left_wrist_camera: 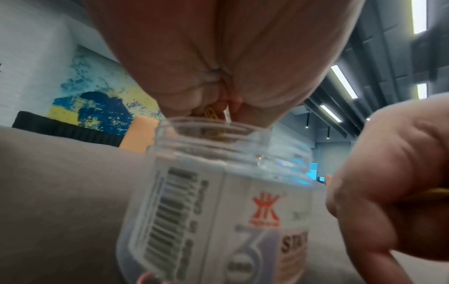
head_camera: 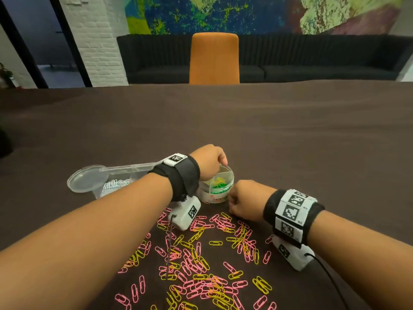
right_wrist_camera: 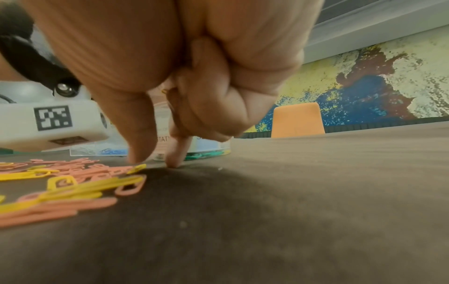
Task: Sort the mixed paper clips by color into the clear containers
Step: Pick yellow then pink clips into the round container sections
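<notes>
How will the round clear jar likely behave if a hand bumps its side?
The round clear jar looks like thin plastic with few clips inside, so probably light and easy to slide. It is squat and wide, so tipping seems unlikely. The cloth-covered table may add some grip.

Round clear glossy plastic jar (head_camera: 216,185) with paper label; pink and yellow smooth-coated paper clips (head_camera: 202,260); matt brown cloth tabletop (head_camera: 290,135).

Office lounge or meeting room: long table (head_camera: 290,130), orange chair (head_camera: 214,59), dark sofa (head_camera: 312,61), mural (head_camera: 223,12).
</notes>
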`<act>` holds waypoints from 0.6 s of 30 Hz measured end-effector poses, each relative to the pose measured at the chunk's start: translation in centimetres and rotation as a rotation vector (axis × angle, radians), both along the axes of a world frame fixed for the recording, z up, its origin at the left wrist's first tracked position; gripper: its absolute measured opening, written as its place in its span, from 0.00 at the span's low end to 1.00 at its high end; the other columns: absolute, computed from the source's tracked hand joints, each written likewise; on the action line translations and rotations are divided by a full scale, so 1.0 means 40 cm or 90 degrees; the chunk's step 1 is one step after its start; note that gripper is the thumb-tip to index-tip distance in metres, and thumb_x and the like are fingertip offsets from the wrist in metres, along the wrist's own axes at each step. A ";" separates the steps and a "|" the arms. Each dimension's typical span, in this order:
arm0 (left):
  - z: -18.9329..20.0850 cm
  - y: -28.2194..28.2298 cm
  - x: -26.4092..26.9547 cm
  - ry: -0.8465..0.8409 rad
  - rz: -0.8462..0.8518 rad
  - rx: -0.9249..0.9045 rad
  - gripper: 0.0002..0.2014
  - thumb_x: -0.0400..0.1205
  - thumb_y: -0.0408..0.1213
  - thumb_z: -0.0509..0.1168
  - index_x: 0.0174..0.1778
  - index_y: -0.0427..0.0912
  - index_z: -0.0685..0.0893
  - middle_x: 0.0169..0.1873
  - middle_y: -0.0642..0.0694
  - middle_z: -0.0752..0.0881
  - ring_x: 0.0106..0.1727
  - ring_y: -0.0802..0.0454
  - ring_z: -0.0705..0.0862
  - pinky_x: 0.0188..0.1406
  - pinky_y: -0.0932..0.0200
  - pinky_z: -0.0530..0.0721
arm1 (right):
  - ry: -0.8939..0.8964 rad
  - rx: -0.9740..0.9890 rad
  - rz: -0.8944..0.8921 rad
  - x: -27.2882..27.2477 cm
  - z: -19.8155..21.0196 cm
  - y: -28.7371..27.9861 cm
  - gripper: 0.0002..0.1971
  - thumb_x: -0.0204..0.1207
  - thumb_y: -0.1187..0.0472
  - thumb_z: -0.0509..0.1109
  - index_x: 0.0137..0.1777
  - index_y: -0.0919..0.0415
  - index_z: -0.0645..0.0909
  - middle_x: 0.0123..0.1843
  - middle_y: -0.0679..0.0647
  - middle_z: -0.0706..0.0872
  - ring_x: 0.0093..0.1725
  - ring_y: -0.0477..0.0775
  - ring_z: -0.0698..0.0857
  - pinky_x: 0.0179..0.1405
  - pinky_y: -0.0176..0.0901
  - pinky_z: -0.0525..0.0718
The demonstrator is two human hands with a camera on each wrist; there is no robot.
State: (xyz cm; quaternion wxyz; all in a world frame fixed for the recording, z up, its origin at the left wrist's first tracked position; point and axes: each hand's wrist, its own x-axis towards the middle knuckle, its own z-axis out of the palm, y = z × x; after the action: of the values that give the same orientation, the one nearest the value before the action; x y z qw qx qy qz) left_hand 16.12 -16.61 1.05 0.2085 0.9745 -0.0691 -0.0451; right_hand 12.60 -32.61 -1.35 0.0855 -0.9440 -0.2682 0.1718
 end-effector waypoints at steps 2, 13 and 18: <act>-0.012 -0.001 -0.001 -0.031 -0.022 0.029 0.16 0.81 0.26 0.58 0.52 0.52 0.83 0.51 0.53 0.77 0.54 0.51 0.79 0.53 0.59 0.75 | 0.000 0.002 0.001 -0.004 0.002 0.001 0.09 0.78 0.50 0.72 0.48 0.55 0.87 0.44 0.51 0.88 0.45 0.52 0.86 0.45 0.43 0.86; -0.038 0.083 -0.028 -0.194 0.093 -0.057 0.09 0.82 0.36 0.66 0.56 0.52 0.85 0.59 0.51 0.80 0.59 0.52 0.80 0.64 0.56 0.78 | 0.059 -0.041 -0.003 0.006 -0.006 -0.004 0.09 0.78 0.60 0.68 0.52 0.61 0.87 0.52 0.57 0.89 0.53 0.57 0.88 0.55 0.46 0.88; -0.036 0.106 -0.058 -0.010 0.118 0.034 0.14 0.85 0.46 0.64 0.66 0.52 0.84 0.62 0.51 0.86 0.56 0.49 0.86 0.61 0.56 0.81 | 0.065 -0.042 -0.037 0.009 0.003 -0.012 0.08 0.75 0.59 0.72 0.51 0.60 0.88 0.51 0.55 0.90 0.50 0.55 0.88 0.52 0.46 0.89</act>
State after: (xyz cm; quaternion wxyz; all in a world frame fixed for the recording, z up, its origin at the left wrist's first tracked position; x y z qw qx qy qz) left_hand 13.80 -12.38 -0.40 0.1854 0.9822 0.0208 -0.0198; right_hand 12.96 -33.09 -1.25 0.0726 -0.9436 -0.2305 0.2261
